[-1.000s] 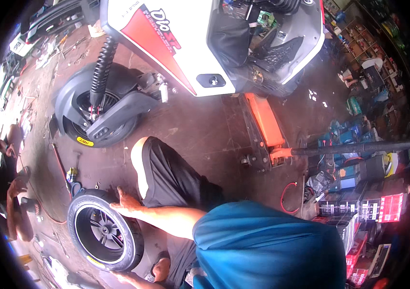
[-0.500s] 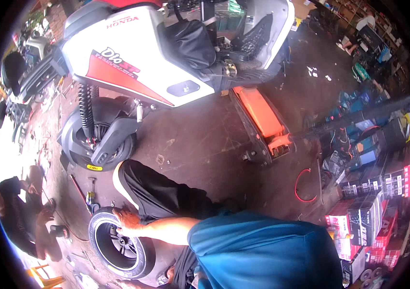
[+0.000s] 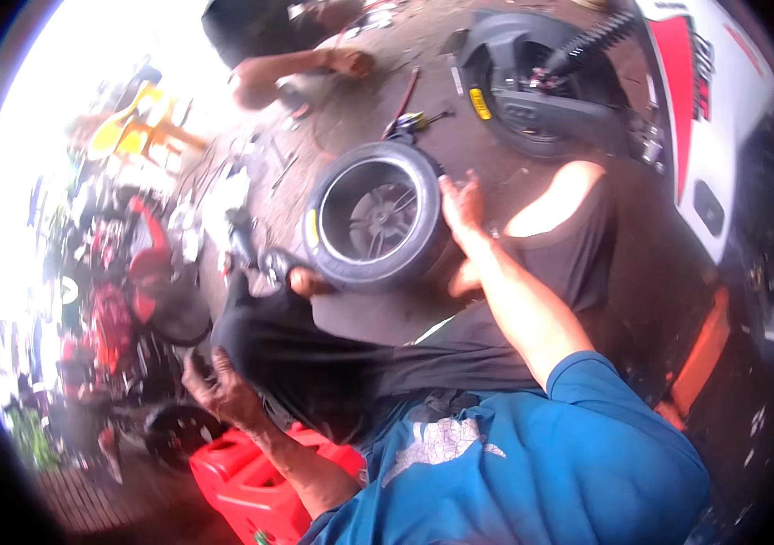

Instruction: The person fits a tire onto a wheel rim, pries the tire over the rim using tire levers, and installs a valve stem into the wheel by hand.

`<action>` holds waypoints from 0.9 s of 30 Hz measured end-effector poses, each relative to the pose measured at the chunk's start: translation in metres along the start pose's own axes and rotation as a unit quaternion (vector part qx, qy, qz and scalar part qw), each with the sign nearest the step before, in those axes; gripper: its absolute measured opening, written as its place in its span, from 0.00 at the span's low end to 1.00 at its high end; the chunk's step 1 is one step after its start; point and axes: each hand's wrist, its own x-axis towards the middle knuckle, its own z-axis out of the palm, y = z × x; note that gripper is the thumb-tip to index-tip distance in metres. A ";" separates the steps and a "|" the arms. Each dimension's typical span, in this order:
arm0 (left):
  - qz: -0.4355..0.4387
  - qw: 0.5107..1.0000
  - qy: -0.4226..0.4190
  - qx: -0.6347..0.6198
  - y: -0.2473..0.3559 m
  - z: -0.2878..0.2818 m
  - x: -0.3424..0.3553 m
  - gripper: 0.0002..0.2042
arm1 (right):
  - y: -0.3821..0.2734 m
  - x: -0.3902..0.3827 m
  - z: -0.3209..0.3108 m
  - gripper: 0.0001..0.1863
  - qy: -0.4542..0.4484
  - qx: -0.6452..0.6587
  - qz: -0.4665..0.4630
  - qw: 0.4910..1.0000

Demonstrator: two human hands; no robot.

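My right hand (image 3: 461, 207) lies open & flat on scooter wheel (image 3: 374, 216), steadying it upright on ground btw my knees; left hand (image 3: 223, 389) reaches back, grip can't tell

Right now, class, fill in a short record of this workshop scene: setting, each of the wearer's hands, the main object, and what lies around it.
Setting: repair yard with dirt floor
Right hand: open, resting on the tyre's edge
Left hand: by the black-clad knee, grip unclear
Main object: loose scooter wheel, standing on its tread
Nearby: white and red scooter, its mounted wheel, red plastic can, another person's arm
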 end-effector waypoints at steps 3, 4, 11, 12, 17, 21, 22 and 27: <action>-0.122 0.987 -0.073 -0.077 -0.036 0.006 -0.040 0.14 | 0.013 0.013 0.025 0.38 -0.003 0.073 0.058 0.996; -0.151 0.982 -0.079 -0.081 -0.049 0.006 -0.050 0.12 | -0.030 -0.013 0.011 0.37 -0.036 0.071 0.067 0.995; -0.138 0.982 -0.124 -0.044 -0.065 0.036 -0.054 0.09 | -0.001 0.009 0.035 0.36 -0.013 0.165 0.083 0.983; -0.144 0.981 -0.122 -0.041 -0.069 0.035 -0.054 0.09 | 0.001 0.011 0.039 0.36 -0.019 0.162 0.083 0.983; -0.104 0.966 -0.228 -0.058 -0.057 0.024 -0.054 0.09 | 0.017 0.023 0.042 0.35 0.030 0.101 0.069 0.992; -0.053 0.858 -0.503 -0.094 -0.003 -0.030 -0.078 0.04 | 0.008 0.020 0.036 0.35 0.048 0.100 0.075 0.991; -0.027 0.815 -0.577 -0.053 0.001 -0.045 -0.097 0.05 | 0.012 0.023 0.038 0.36 0.051 0.102 0.064 0.991; -0.088 0.876 -0.460 -0.114 0.016 -0.075 -0.072 0.04 | -0.020 0.010 0.034 0.40 -0.028 -0.095 -0.007 0.995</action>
